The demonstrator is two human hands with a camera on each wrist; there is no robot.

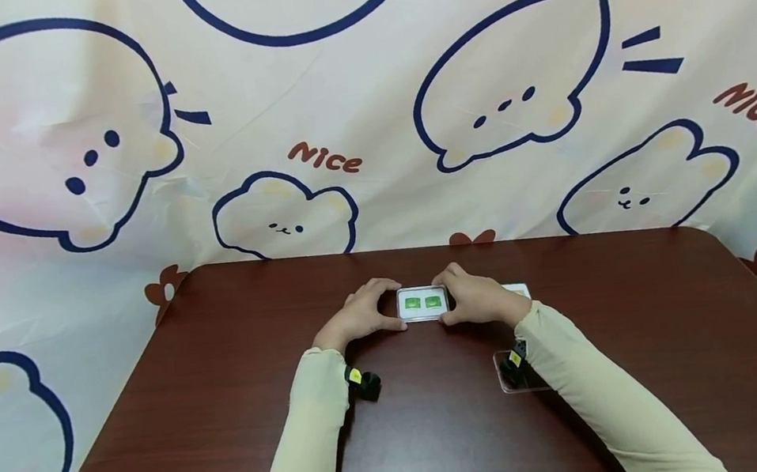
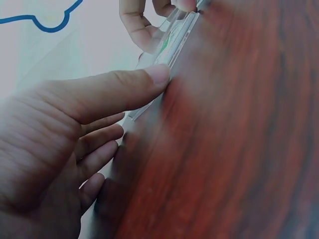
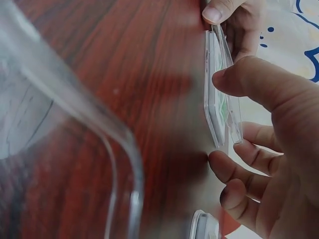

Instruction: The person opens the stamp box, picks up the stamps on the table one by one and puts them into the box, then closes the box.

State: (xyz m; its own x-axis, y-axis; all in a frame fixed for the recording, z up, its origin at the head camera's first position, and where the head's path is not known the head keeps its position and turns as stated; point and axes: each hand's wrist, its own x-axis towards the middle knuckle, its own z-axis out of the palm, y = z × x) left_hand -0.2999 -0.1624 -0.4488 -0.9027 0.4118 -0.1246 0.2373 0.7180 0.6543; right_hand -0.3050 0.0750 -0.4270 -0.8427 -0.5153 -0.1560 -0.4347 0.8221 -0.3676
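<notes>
Between both hands, in the head view, a small flat case [image 1: 422,303] with a white face and two green squares lies on the brown table. My left hand [image 1: 359,315] grips its left end, thumb at the near corner and fingers at the far one. The right hand [image 1: 478,298] holds the opposite end in the same way. Seen edge-on in the right wrist view, a clear plastic cover [image 3: 234,117] stands tilted over the white base [image 3: 212,99], partly apart from it. The left thumb [image 2: 159,74] presses the case's near edge in the left wrist view.
Behind the right hand a second white piece [image 1: 518,289] shows in part. A clear rectangular plastic piece [image 1: 510,388] lies under the right wrist, partly hidden by the wrist camera [image 1: 512,362]. A printed cloth [image 1: 374,93] hangs behind the table [image 1: 235,342].
</notes>
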